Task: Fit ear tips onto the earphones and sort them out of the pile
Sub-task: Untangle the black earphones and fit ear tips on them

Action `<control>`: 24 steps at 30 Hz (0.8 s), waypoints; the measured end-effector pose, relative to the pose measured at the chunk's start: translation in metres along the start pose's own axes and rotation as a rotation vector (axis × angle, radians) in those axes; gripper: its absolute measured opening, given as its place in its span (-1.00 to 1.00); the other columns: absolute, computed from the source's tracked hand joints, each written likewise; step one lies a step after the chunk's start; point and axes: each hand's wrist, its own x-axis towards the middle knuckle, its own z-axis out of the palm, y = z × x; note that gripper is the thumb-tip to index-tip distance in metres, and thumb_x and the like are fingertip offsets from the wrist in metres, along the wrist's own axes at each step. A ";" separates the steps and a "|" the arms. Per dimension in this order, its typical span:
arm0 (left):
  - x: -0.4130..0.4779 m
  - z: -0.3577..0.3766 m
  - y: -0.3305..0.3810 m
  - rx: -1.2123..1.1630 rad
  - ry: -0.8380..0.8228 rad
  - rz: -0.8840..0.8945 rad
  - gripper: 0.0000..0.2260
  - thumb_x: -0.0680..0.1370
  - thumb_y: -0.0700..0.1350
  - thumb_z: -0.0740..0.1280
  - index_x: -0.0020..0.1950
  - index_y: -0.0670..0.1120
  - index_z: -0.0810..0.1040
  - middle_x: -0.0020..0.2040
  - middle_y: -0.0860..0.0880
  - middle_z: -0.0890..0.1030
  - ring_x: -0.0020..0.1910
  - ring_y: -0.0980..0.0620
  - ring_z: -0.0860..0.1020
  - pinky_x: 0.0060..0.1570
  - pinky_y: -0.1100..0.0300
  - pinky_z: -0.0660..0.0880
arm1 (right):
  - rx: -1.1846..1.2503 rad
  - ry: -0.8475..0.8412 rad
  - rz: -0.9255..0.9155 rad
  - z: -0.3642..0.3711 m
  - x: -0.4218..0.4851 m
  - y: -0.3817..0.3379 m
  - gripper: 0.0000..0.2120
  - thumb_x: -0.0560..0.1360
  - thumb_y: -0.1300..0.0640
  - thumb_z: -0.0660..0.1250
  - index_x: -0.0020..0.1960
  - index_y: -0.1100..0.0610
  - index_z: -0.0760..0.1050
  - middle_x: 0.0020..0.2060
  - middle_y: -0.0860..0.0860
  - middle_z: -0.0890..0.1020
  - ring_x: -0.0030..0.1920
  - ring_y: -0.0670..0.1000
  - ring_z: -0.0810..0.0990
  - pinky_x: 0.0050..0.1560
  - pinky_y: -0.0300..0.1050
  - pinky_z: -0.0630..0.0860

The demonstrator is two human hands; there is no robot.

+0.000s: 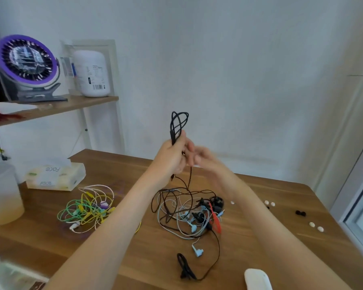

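My left hand (172,158) is raised above the table and grips a looped bundle of black earphone cable (178,124). The cable's dark strand hangs down into the tangled pile of black, grey, blue and red earphones (189,214). My right hand (199,159) is just right of the left one, blurred, with its fingers by the hanging strand; its hold is unclear. A second heap of green, yellow and white earphones (88,208) lies to the left. Loose white ear tips (315,226) and black ear tips (300,213) lie on the table at the right.
A tissue pack (55,176) and a frosted plastic cup (2,195) stand at the table's left. A shelf (57,108) above holds a purple fan and a white jar. A white object (257,279) sits at the front edge. A window frame borders the right.
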 end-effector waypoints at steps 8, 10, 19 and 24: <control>0.001 -0.048 0.018 0.046 0.060 0.051 -0.53 0.67 0.11 -0.06 -0.02 -0.13 0.55 0.00 -0.08 0.69 -0.63 0.12 0.23 -0.62 0.29 0.15 | -0.616 -0.164 0.266 0.010 -0.003 0.032 -0.80 0.58 0.04 0.23 -0.08 0.06 0.61 -0.04 -0.09 0.60 0.11 -0.04 0.52 0.10 -0.15 0.37; 0.002 -0.062 0.015 0.060 0.160 0.042 -0.54 0.68 0.10 -0.04 -0.03 -0.12 0.56 -0.03 -0.07 0.69 -0.64 0.12 0.25 -0.62 0.28 0.15 | -0.844 -0.075 0.247 -0.001 0.003 0.044 -0.74 0.61 0.04 0.16 -0.02 0.05 0.63 0.01 -0.02 0.54 0.16 0.02 0.45 0.18 -0.03 0.39; -0.002 -0.060 -0.005 0.454 0.098 -0.120 -0.83 0.59 0.08 0.27 -0.04 0.01 0.56 -0.39 0.07 0.47 -0.53 0.17 0.40 -0.50 0.34 0.28 | -0.345 0.315 -0.047 -0.003 0.010 -0.028 -0.71 0.65 0.15 0.10 -0.13 0.18 0.52 -0.38 0.04 0.62 -0.42 -0.05 0.53 -0.35 -0.19 0.47; -0.007 -0.035 -0.018 0.687 -0.232 -0.105 -0.69 0.40 0.08 0.50 0.10 0.19 0.52 -0.06 0.29 0.57 0.04 0.27 0.52 0.02 0.35 0.37 | -0.163 0.204 -0.157 0.007 0.010 -0.069 -0.74 0.63 0.22 0.14 -0.16 0.21 0.52 -0.36 0.10 0.62 -0.40 0.02 0.55 -0.38 -0.17 0.49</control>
